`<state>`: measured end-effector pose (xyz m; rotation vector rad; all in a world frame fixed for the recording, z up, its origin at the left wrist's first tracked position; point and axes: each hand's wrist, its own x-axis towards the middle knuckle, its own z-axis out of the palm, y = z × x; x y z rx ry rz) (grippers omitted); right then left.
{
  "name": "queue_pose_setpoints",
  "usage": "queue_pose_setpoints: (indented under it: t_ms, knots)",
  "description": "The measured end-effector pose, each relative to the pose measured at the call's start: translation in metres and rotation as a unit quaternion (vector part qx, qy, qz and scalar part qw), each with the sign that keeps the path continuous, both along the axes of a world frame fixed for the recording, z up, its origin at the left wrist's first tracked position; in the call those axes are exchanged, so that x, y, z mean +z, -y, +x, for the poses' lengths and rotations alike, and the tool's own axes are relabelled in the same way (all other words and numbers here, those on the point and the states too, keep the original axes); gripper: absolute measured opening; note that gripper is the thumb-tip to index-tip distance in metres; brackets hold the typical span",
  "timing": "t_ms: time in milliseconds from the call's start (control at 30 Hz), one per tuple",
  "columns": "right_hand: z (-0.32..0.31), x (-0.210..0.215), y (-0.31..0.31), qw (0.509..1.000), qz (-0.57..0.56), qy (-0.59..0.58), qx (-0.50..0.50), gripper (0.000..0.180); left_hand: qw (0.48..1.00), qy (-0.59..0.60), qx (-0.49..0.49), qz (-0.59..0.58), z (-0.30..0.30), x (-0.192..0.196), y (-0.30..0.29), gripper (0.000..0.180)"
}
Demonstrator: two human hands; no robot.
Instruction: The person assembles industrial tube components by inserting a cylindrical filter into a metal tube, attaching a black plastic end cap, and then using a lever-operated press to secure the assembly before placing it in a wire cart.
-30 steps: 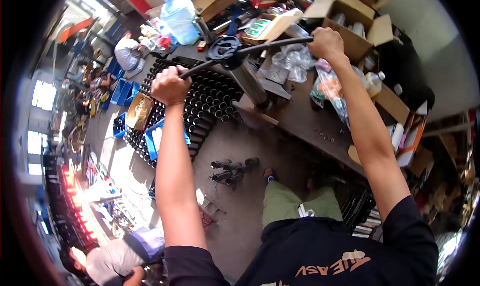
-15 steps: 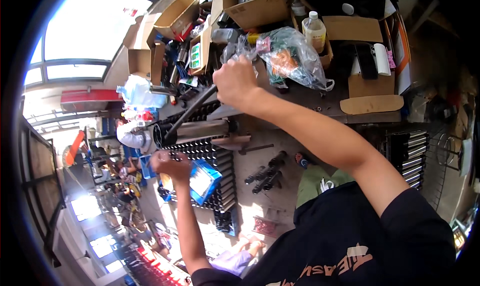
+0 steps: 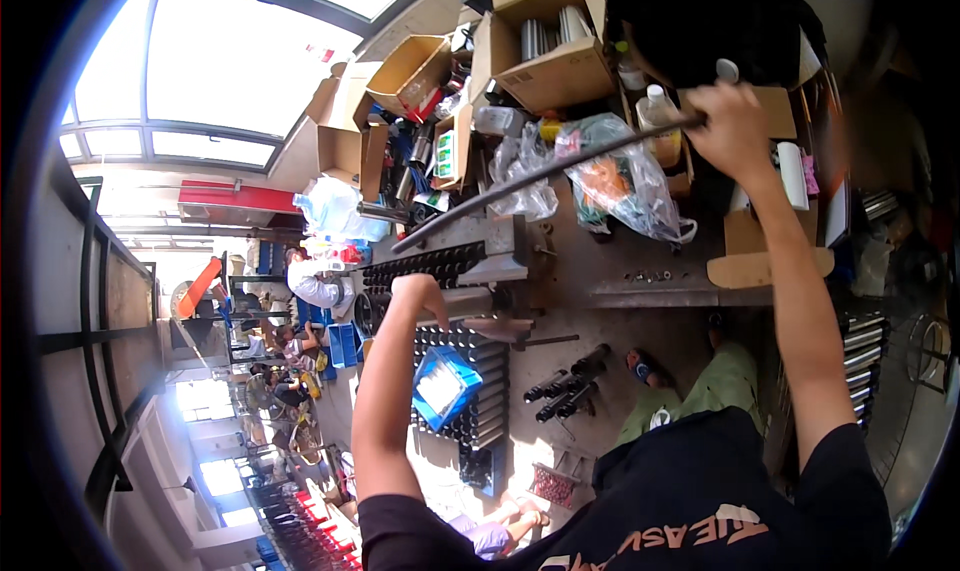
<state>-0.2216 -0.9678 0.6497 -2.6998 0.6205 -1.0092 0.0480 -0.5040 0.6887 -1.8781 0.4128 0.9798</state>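
My right hand (image 3: 735, 131) is closed round the end of a long dark metal rod (image 3: 540, 176). The rod slants down to the left across the bench, and its far tip is free in the air above the rows of black tube ends. A shiny metal tube (image 3: 465, 302) lies level below it, its round dark mouth facing left. My left hand (image 3: 420, 295) is bent over this tube, with fingers curved down its near side; the thumb is hidden. Next to the tube's right part is a grey metal vise (image 3: 503, 251).
A bag of clear plastic (image 3: 625, 176), a bottle (image 3: 660, 121) and cardboard boxes (image 3: 555, 76) crowd the bench. Under the tube, a blue bin (image 3: 445, 386) sits by stacked tubes (image 3: 488, 396). More dark tubes (image 3: 570, 386) lie on the floor. Other people work at the far left.
My right hand has moved right, drawing the rod out of the tube's mouth. The left hand has come from beside the mouth onto the tube. The whole view has shifted.
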Motion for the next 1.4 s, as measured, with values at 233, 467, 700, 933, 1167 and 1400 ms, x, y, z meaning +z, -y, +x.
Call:
queue_pose_setpoints:
  t_ms: [233,467,700,933,1167,1400]
  knots:
    - [-0.195,-0.194,-0.126,0.929,0.33,-0.167,-0.027,0.034,0.827,0.305,-0.265,-0.391,-0.171,0.07,-0.091,0.073]
    - [-0.185,-0.254,-0.189,0.797,0.521,-0.285,-0.108,0.045,0.728,0.237,0.192,-0.614,-0.281,0.067,-0.11,0.077]
    - [-0.117,-0.307,-0.22,0.684,0.685,-0.224,-0.111,0.034,0.181,-0.174,0.575,-0.779,-0.325,-0.016,-0.109,0.076]
    - [-0.06,-0.319,-0.263,0.453,0.849,-0.26,-0.075,0.021,-0.168,-0.378,0.568,-0.712,-0.318,-0.03,-0.083,0.091]
    - [-0.071,-0.319,-0.29,0.46,0.851,-0.243,-0.07,0.029,-0.146,-0.281,0.611,-0.726,-0.288,-0.015,-0.087,0.093]
    - [-0.079,-0.327,-0.279,0.512,0.816,-0.267,-0.023,0.04,-0.04,-0.118,0.623,-0.772,-0.275,0.016,-0.081,0.081]
